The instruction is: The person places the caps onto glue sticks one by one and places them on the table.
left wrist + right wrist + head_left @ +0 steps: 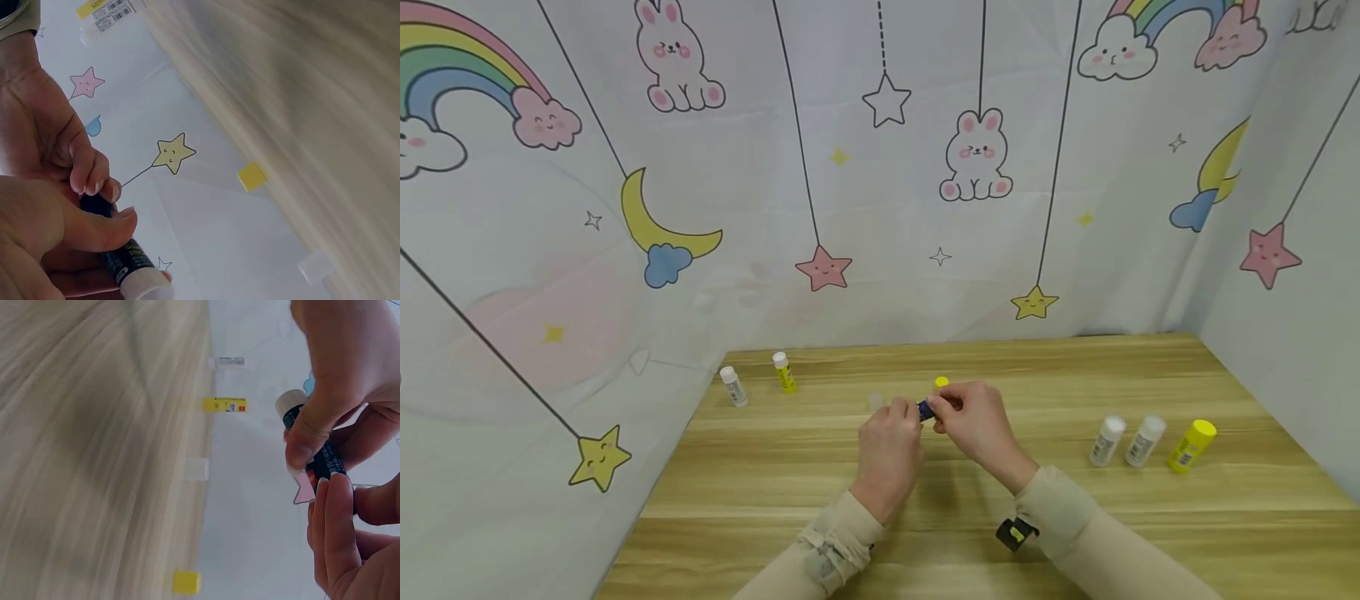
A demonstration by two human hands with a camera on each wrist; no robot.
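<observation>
Both hands hold one dark navy glue stick (927,410) with a white end. My left hand (891,450) grips it near the white end, with the thumb laid along the dark barrel in the left wrist view. At the other end, the fingertips of my right hand (977,421) pinch the barrel and cover its tip. Just behind the hands stands a small yellow cap (942,382), partly hidden by the right hand in the head view. A whitish translucent cap (876,402) sits beyond the left hand.
At the back left stand a white glue stick (733,387) and a yellow glue stick with a white cap (784,372). Two white glue sticks (1107,441) and a yellow one (1192,446) stand to the right on the wood-grain table (760,483). A printed curtain (887,192) hangs behind.
</observation>
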